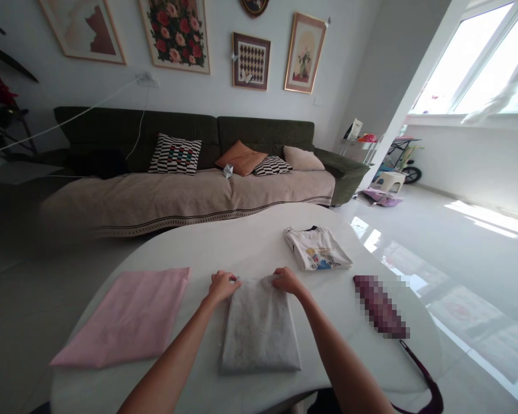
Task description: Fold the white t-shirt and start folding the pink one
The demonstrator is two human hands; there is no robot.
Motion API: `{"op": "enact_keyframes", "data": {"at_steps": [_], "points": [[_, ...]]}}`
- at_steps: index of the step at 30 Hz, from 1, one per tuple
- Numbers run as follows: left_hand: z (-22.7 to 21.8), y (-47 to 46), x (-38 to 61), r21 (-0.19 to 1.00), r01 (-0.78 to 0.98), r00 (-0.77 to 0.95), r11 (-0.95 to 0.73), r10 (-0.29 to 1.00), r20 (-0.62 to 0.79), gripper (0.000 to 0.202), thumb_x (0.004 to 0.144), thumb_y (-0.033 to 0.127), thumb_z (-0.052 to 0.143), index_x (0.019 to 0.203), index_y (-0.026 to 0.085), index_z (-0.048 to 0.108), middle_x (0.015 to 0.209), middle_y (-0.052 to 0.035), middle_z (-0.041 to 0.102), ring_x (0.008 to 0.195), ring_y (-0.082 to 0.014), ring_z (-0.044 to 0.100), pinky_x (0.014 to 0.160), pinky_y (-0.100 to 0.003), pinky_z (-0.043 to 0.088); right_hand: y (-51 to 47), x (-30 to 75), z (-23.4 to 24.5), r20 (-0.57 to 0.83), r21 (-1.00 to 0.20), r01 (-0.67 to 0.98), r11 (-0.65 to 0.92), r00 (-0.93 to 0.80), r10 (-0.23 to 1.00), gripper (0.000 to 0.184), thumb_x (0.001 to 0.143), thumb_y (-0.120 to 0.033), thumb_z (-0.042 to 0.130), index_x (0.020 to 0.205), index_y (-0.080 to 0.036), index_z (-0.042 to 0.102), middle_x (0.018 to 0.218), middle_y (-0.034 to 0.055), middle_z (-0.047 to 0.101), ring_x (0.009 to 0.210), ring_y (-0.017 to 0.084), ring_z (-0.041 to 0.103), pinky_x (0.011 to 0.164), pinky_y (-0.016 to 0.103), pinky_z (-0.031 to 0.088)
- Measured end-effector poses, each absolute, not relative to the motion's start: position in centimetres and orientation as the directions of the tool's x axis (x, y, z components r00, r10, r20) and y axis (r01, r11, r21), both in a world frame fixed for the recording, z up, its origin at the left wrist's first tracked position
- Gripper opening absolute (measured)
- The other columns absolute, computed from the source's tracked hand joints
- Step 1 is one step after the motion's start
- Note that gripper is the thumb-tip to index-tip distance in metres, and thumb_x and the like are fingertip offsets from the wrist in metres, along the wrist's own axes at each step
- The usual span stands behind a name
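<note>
A folded light grey cloth [259,328] lies in front of me on the white round table [224,241]. My left hand [222,285] pinches its far left corner with curled fingers. My right hand [286,280] grips the far right corner the same way. Both forearms reach over the table on either side of the cloth. A folded pink cloth [129,316] lies flat to the left, apart from my hands. A folded white T-shirt with a cartoon print [317,248] rests further back on the right.
A blurred dark oblong object [380,307] lies on the table's right side, with a dark strap [423,374] trailing off the near edge. Behind the table stands a dark green sofa [190,167] with a beige cover and several cushions. Glossy floor stretches to the right under bright windows.
</note>
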State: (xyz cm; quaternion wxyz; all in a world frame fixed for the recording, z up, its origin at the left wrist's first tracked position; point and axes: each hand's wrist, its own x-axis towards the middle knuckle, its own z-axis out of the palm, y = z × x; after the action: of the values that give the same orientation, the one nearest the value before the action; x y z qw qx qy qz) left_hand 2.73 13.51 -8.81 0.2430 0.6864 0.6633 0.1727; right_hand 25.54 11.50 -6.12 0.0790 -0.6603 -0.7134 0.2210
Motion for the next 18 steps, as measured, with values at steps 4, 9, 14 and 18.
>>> {"op": "enact_keyframes", "data": {"at_steps": [4, 9, 14, 18], "points": [[-8.8, 13.6, 3.0, 0.577, 0.817, 0.095, -0.025, 0.991, -0.09, 0.022, 0.057, 0.032, 0.069, 0.076, 0.021, 0.068, 0.107, -0.0065, 0.061, 0.112, -0.025, 0.045, 0.092, -0.033, 0.034, 11.5, 26.2, -5.7, -0.186, -0.451, 0.891, 0.052, -0.151, 0.971, 0.017, 0.078, -0.021, 0.057, 0.091, -0.012, 0.062, 0.089, 0.0039, 0.063, 0.085, 0.016, 0.057, 0.076, 0.029, 0.042], [-7.0, 13.4, 1.7, 0.637, 0.768, 0.14, -0.069, 0.988, -0.062, 0.02, 0.063, 0.037, 0.064, 0.072, 0.02, 0.067, 0.091, -0.0009, 0.066, 0.097, -0.0205, 0.055, 0.083, -0.025, 0.039, 11.5, 27.4, -3.9, -0.14, -0.484, 0.871, 0.08, -0.167, 0.976, 0.022, 0.071, -0.016, 0.055, 0.088, -0.011, 0.066, 0.085, 0.0046, 0.065, 0.082, 0.016, 0.056, 0.069, 0.022, 0.038], [-6.1, 12.7, 0.6, 0.649, 0.756, 0.144, -0.086, 0.989, -0.036, 0.022, 0.069, 0.032, 0.059, 0.086, 0.02, 0.067, 0.091, -0.0008, 0.067, 0.092, -0.0178, 0.057, 0.08, -0.023, 0.04, 12.5, 26.9, -3.9, -0.109, -0.5, 0.863, 0.074, -0.148, 0.983, 0.024, 0.073, -0.02, 0.052, 0.089, -0.01, 0.067, 0.08, 0.0047, 0.065, 0.076, 0.016, 0.056, 0.065, 0.022, 0.037], [-6.9, 12.8, 1.5, 0.585, 0.806, 0.136, -0.092, 0.99, -0.03, 0.02, 0.067, 0.021, 0.06, 0.086, 0.022, 0.068, 0.101, -0.0045, 0.064, 0.097, -0.0193, 0.054, 0.089, -0.029, 0.037, 12.6, 25.8, -5.3, -0.07, -0.5, 0.863, 0.081, -0.133, 0.989, 0.025, 0.067, -0.008, 0.052, 0.085, -0.01, 0.068, 0.083, 0.0074, 0.065, 0.082, 0.018, 0.056, 0.071, 0.024, 0.037]]}}
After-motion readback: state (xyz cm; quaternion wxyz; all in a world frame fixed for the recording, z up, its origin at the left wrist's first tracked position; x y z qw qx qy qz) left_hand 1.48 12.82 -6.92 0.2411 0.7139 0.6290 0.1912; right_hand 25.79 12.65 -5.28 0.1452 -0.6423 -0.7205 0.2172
